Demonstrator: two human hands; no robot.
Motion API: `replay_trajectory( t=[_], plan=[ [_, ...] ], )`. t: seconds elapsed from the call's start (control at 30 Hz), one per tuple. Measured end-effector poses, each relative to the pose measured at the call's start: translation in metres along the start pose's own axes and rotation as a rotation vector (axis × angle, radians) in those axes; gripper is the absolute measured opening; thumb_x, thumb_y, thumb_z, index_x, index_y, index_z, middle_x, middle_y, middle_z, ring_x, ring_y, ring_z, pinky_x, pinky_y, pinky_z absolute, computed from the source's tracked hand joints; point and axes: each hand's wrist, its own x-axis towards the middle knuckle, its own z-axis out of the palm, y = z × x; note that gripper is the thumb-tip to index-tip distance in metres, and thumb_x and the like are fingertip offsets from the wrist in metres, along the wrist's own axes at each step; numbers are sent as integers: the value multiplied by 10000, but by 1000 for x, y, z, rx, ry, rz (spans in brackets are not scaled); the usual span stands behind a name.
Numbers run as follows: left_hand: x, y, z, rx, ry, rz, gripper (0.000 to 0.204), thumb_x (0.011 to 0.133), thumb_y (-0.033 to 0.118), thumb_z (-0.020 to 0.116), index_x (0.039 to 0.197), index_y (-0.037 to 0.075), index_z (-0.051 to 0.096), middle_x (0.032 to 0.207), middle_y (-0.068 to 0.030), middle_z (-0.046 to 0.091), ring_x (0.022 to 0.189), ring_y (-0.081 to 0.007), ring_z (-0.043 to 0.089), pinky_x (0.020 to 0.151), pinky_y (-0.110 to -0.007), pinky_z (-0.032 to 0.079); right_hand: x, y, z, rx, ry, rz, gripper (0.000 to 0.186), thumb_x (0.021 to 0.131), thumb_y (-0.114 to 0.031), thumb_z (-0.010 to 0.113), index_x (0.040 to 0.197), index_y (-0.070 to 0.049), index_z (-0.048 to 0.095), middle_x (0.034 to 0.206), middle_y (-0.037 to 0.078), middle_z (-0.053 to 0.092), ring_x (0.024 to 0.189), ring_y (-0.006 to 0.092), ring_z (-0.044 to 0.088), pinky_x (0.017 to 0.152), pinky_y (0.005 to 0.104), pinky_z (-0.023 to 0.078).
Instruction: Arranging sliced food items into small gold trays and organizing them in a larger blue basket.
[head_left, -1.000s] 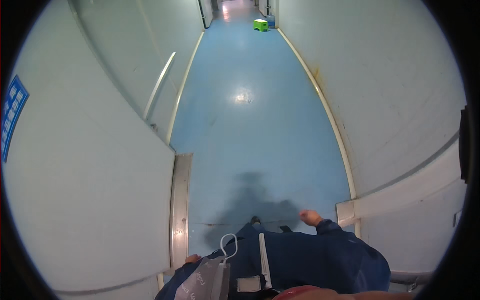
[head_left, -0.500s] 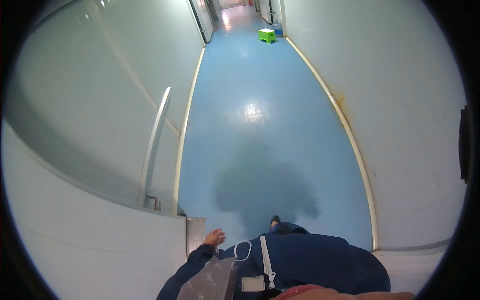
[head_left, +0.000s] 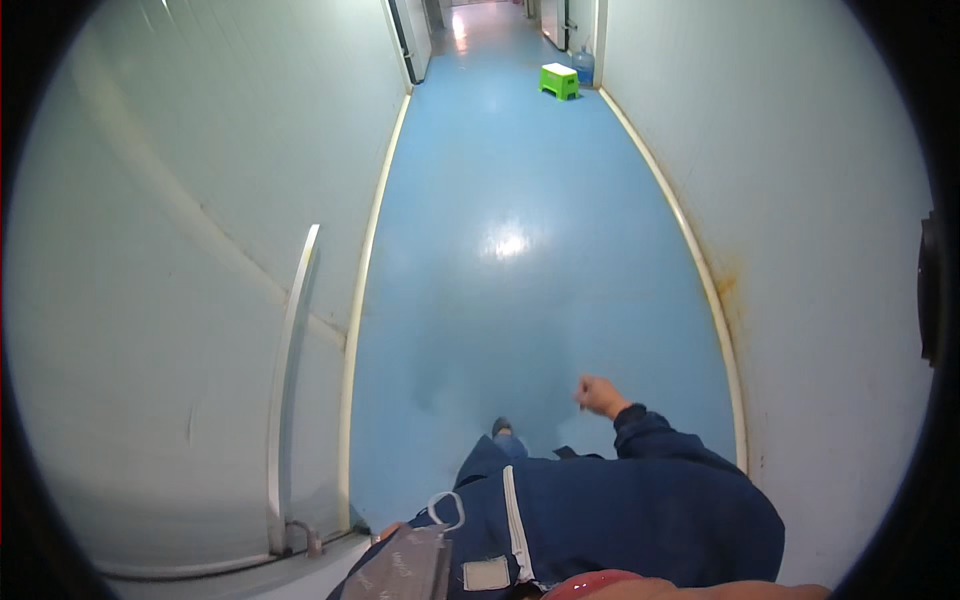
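My right hand [head_left: 601, 396] is swung out in front of my body above the blue floor. Its fingers are curled in, slightly blurred, and nothing shows in them. Only a sliver of my left hand [head_left: 388, 532] peeks out at the lower left, beside my dark blue jacket [head_left: 620, 510]; its fingers are hidden. A grey printed pouch-like thing [head_left: 405, 565] with a white loop [head_left: 447, 510] lies against the left of my chest. One dark shoe [head_left: 502, 427] steps forward below me.
Pale panel walls flank the blue corridor floor [head_left: 490, 160]. A long metal handle [head_left: 290, 390] stands along the left wall. Farther ahead on the right are a green stool [head_left: 559, 82] with a white top and a blue water bottle [head_left: 583, 66]. An open door [head_left: 410, 40] stands at far left.
I have moved forward along the corridor, and the stool looks nearer. My right hand has come into view in front; my left hand has dropped back, mostly out of sight.
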Motion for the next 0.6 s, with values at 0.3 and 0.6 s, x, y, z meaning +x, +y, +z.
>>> replay_trajectory(
  t=[0.3, 0.6],
  plan=[
    [301, 221, -411, -1294, 115, -58, 322, 920, 280, 508, 1146, 51, 522, 868, -108, 602, 654, -195, 595, 537, -325, 501, 6, 206, -68, -352, 154, 768, 189, 787, -227, 559, 789, -83, 680, 833, 164, 664, 826, 355, 631, 698, 465, 500],
    [506, 219, -449, -359, 75, 232, 377, 894, 397, 470, 837, 51, 609, 827, -100, 670, 807, -332, 624, 697, -439, 482, 296, 256, -102, -567, -478, 462, 280, 836, -256, 498, 915, -80, 700, 947, 180, 671, 866, 355, 644, 731, 486, 507]
  ],
)
